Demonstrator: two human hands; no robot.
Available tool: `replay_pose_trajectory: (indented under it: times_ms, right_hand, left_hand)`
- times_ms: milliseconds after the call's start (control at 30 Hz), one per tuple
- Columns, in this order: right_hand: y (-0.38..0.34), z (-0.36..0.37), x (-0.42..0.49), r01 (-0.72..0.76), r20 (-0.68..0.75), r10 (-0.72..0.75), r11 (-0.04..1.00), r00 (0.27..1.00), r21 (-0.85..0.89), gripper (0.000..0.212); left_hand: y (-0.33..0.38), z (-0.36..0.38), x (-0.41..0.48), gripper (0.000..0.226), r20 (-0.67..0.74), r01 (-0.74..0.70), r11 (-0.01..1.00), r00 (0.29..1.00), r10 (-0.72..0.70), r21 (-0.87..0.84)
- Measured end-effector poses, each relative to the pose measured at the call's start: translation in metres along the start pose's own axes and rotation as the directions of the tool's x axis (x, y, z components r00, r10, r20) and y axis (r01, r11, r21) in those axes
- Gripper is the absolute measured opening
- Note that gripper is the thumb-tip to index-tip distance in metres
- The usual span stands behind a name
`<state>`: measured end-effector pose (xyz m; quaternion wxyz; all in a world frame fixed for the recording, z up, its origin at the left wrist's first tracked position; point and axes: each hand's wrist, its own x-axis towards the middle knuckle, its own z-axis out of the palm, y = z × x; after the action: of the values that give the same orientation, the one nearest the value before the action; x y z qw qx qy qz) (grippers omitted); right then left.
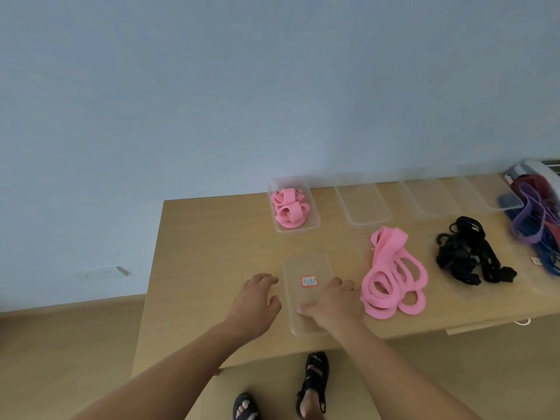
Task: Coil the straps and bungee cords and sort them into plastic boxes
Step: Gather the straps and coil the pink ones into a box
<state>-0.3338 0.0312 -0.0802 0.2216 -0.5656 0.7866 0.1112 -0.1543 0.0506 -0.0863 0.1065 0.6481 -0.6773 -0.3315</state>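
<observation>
Pinching the box [306, 269] with your right hand [331, 303], left hand [257, 298] spread beside it; its long axis points away from you.

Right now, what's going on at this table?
A person is sorting straps at a wooden table. The right hand grips a clear plastic lid with a red label near the table's front edge. The left hand is open beside it. A box at the back holds coiled pink straps, and the box next to it looks empty. Loose pink straps, black cords and purple and blue bands lie uncoiled on the right.
</observation>
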Motion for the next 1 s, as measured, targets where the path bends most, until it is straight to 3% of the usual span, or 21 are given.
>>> replay_pose_trajectory:
  times_ms: [133,333,433,533,567,667,800,1000]
  right_hand:
    - [0.003,-0.002,0.0,-0.04,0.029,0.037,0.992,0.999,0.121,0.108]
    - [0.003,-0.004,0.002,-0.025,-0.004,0.025,0.994,1.0,0.108,0.097]
    - [0.003,-0.008,0.008,0.002,0.018,-0.006,0.975,1.0,0.222,0.066]
    - [0.004,-0.025,0.016,0.135,0.031,-0.162,0.902,0.986,0.409,0.018]
    - [0.003,-0.033,0.019,0.18,0.006,-0.203,0.881,0.979,0.437,0.013]
    - [-0.004,-0.061,0.022,0.281,-0.091,-0.278,0.785,0.956,0.552,0.015]
    - [-0.019,-0.094,0.035,0.376,-0.191,-0.334,0.674,0.923,0.636,0.004]
    - [-0.041,-0.128,0.085,0.447,-0.266,-0.36,0.743,0.894,0.498,0.029]
  left_hand:
    - [-0.004,-0.002,-0.004,0.051,0.005,0.048,0.998,0.999,-0.048,-0.036]
    - [0.002,-0.011,0.004,0.053,0.029,0.11,0.989,0.994,-0.108,-0.103]
    - [0.004,-0.016,0.008,0.056,0.057,0.132,0.981,0.991,-0.125,-0.14]
    - [0.005,-0.023,0.012,0.062,0.077,0.154,0.976,0.987,-0.144,-0.152]
    - [0.005,-0.027,0.014,0.062,0.076,0.16,0.976,0.986,-0.15,-0.146]
    - [0.012,-0.041,0.025,0.059,0.039,0.166,0.973,0.986,-0.162,-0.163]
    - [0.028,-0.061,0.051,0.045,-0.012,0.18,0.934,0.981,-0.193,-0.308]
    - [0.047,-0.089,0.108,0.024,-0.099,0.216,0.888,0.956,-0.277,-0.406]
